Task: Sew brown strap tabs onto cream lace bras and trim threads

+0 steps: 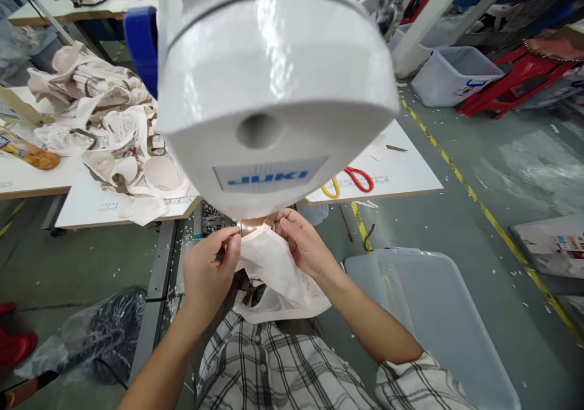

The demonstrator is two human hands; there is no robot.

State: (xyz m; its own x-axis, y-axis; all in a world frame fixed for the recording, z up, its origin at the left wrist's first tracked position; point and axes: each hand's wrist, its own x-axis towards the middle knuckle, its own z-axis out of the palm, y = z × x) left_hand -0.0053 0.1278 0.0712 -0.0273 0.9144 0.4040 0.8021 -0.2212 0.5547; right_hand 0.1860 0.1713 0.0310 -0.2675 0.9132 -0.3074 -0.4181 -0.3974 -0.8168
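Observation:
A white sewing machine head [274, 87] fills the upper middle of the view, close to the camera. Just below it, my left hand [212, 270] and my right hand [303, 246] both pinch a piece of white fabric [280, 276] at its top edge, where a thin tan strap [255, 226] runs under the machine. The fabric hangs down toward my lap over a plaid shirt. The needle area is hidden behind the machine head.
A heap of cream fabric pieces [114, 136] lies on the white table at left. Red- and yellow-handled scissors [351, 182] rest on the table at right. A clear plastic bin [433, 312] stands by my right side; a dark plastic bag [104, 337] sits on the floor at left.

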